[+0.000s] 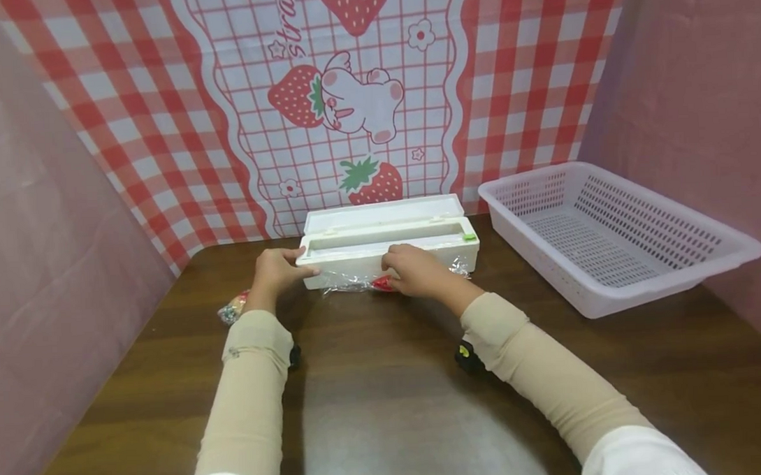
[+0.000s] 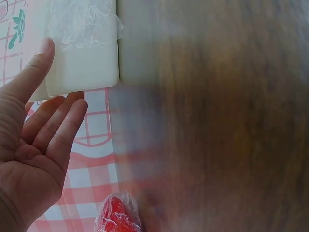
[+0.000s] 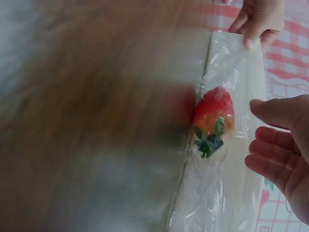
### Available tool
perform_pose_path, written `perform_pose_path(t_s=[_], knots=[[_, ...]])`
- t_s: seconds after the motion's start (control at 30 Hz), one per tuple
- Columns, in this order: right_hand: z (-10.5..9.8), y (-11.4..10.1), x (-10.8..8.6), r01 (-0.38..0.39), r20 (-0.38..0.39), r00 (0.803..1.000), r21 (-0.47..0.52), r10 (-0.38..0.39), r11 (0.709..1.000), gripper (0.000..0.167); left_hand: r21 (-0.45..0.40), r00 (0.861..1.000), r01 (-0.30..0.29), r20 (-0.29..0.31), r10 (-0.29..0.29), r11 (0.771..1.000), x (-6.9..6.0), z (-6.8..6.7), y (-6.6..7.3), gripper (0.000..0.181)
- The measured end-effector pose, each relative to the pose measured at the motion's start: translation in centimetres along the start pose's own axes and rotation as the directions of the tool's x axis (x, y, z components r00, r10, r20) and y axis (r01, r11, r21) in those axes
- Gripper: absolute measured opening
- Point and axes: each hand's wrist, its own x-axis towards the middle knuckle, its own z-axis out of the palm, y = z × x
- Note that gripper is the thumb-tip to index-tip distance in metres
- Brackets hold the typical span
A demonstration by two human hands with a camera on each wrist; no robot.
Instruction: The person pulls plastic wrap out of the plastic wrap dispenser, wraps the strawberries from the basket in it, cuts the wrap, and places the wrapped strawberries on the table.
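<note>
A long white cling film dispenser (image 1: 387,255) stands on the table with its lid tilted back. Clear film (image 3: 198,198) hangs down its front side. Against that front lies a red strawberry (image 3: 216,108) with green leaves; I cannot tell whether film covers it. My left hand (image 1: 276,272) holds the dispenser's left end, thumb on the front and fingers round the end. Above the strawberry, my right hand (image 3: 287,150) hovers with thumb and fingers apart, holding nothing. Left of my left hand is a second strawberry (image 2: 116,216), wrapped in crinkled film.
A white perforated plastic basket (image 1: 584,297) stands at the right on the brown wooden table (image 1: 386,391). Behind the dispenser hangs a red-and-white checked cloth (image 1: 520,86) with strawberry prints. Pink cloth walls (image 1: 59,228) close off both sides.
</note>
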Motion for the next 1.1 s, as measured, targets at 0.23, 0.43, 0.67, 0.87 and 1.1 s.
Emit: perform_pose_path(t_s=[0.23, 0.43, 0.67, 0.87, 1.1], knots=[[0.8, 0.1, 0.9, -0.008, 0.12, 0.993, -0.025, 0.011, 1.0, 0.023, 0.021, 1.0, -0.013, -0.003, 0.013, 1.0, 0.0, 0.1, 0.0, 0.064], [1.3, 0.1, 1.1, 0.002, 0.138, 0.99, -0.039, 0.004, 0.999, 0.028, 0.023, 1.0, -0.004, 0.021, 0.004, 1.0, 0.1, 0.0, 0.1, 0.068], [0.8, 0.5, 0.8, 0.056, 0.089, 0.994, 0.027, -0.058, 0.998, 0.018, 0.013, 0.994, -0.014, 0.105, 0.013, 1.0, 0.2, -0.6, 0.4, 0.073], [-0.1, 0.3, -0.2, 0.061, 0.148, 0.986, 0.088, -0.074, 0.994, 0.013, -0.021, 0.978, 0.024, 0.21, -0.019, 0.999, 0.4, -1.4, 0.6, 0.077], [-0.8, -0.8, -1.8, 0.113, 0.186, 0.972, 0.156, -0.142, 0.981, 0.01, -0.086, 0.974, -0.056, 0.212, 0.073, 0.995, -0.3, -2.3, 1.3, 0.064]])
